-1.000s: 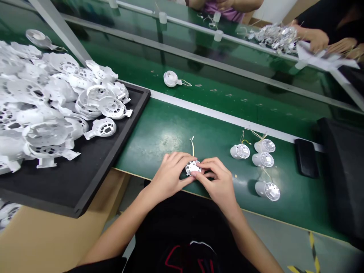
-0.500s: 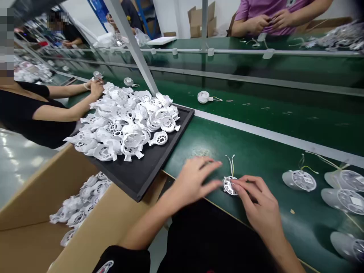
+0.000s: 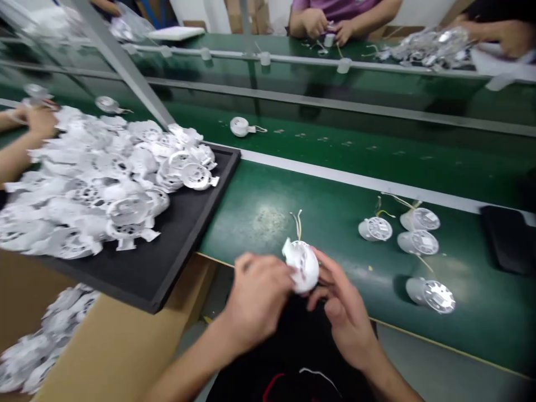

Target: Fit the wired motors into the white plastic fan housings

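A white round plastic cover (image 3: 305, 268) with a short neck lies over the small round wired part, most of which it hides. Two thin pale wires (image 3: 298, 224) stick out behind it. My left hand (image 3: 259, 293) pinches the cover from the left with curled fingers. On the other side my right hand (image 3: 341, 304) is curved round the right edge, its fingers partly hidden beneath. Both hands are just over the table's near edge. To the right stand several clear round cups (image 3: 377, 229) with silvery wired parts in their mouths.
At left a black tray (image 3: 180, 240) is heaped with white plastic covers (image 3: 104, 178), above a cardboard box (image 3: 104, 340) of more. One wired round unit (image 3: 240, 127) sits on the green belt. A dark flat object (image 3: 505, 237) lies at right. Co-workers' hands (image 3: 39, 120) show at left and across.
The view has swung right. My left hand, open and without a cover before, now holds a white cover over the round part. My right hand has shifted round the part's right side.
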The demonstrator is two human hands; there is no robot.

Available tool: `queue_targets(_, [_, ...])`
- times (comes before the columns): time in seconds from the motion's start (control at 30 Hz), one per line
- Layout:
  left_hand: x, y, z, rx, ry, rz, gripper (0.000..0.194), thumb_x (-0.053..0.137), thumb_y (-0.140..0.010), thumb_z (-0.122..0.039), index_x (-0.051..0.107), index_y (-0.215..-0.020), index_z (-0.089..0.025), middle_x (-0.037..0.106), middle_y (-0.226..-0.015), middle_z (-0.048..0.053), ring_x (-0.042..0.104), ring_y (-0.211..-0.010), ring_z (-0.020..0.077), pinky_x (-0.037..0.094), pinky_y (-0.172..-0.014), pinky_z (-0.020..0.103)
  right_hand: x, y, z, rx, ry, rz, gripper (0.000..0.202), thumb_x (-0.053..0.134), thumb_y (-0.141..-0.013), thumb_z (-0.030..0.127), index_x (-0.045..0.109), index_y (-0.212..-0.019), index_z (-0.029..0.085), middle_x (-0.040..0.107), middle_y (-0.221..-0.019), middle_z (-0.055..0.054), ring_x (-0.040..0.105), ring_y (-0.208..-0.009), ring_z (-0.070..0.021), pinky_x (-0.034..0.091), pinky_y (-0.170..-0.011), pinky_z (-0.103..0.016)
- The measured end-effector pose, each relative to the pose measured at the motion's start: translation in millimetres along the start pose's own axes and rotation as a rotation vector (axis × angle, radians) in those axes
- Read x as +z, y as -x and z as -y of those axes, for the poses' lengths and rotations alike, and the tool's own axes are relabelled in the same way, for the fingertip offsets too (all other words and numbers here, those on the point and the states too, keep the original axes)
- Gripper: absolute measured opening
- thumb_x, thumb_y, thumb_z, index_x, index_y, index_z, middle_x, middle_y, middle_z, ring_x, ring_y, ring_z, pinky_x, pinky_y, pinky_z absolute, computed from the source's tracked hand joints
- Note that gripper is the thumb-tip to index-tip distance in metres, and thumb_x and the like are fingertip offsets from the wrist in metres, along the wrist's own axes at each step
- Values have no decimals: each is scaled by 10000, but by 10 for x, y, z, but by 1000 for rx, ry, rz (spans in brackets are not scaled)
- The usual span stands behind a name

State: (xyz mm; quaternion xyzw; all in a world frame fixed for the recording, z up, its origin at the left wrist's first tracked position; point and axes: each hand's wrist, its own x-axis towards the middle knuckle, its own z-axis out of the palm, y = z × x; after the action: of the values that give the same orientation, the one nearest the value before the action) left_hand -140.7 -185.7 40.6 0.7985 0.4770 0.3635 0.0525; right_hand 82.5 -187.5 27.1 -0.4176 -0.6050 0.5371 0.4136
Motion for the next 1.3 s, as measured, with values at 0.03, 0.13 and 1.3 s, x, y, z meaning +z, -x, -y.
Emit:
queue_targets(0.03, [143, 54, -165, 69, 88, -34, 186, 527, -999, -88, 664, -1041, -205, 800, -1048, 49, 700, -1023, 202, 393, -925, 398, 12, 15, 33, 56, -63, 37, 659, 518, -1002, 679, 488, -1555, 321, 703, -1281, -92, 718, -941, -227, 626, -715, -309])
queue_targets(0.13, [408, 138, -360, 154, 172, -132, 196, 537, -1006, -71, 697, -1062, -170, 818, -1060, 66, 705, -1084, 219, 376, -873, 391, -50, 11, 95, 129, -142, 76, 609, 601, -963, 675, 566, -1492, 376, 621, -1473, -59, 687, -1192, -280, 631, -853, -316])
queue_targets(1.3, [540, -120, 385, -258, 183, 351, 925, 780, -801, -215, 314, -1600, -217, 631, -1366, 141, 572, -1258, 331, 426, -1074, 507, -192, -706, -67, -121, 775, 194, 456, 752, -936, 481, 643, -1313, 249, 724, -1201, -76, 664, -1108, -263, 579, -971, -439])
